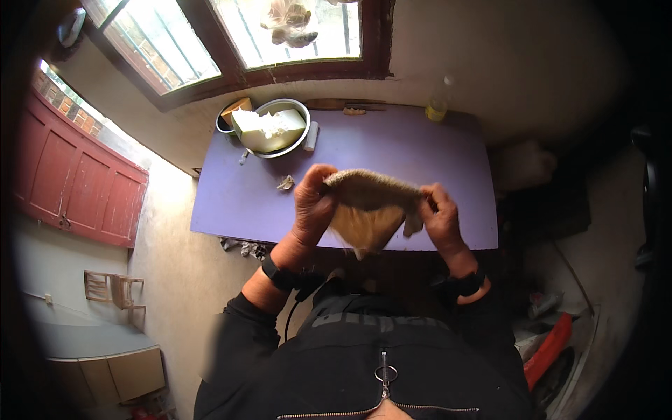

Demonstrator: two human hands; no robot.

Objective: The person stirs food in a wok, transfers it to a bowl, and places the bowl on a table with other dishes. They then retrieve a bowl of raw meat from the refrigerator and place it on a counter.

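A brown and tan cloth [367, 190] hangs between my two hands over the front edge of a purple tabletop [252, 205]. My left hand [315, 202] pinches its left upper corner. At the right upper corner, my right hand [441, 215] grips the same cloth. Its lower part, yellowish and blurred, droops to a point past the table edge. A small crumpled scrap [286, 182] lies on the tabletop just left of my left hand.
A metal bowl [305, 137] holding large pale winter melon pieces [268, 131] stands at the table's back left, beside a dark bowl with an orange piece [235, 109]. A bottle with a yellow label [436, 109] stands back right. Barred windows [294, 31] are behind; a wooden chair [119, 290] is left.
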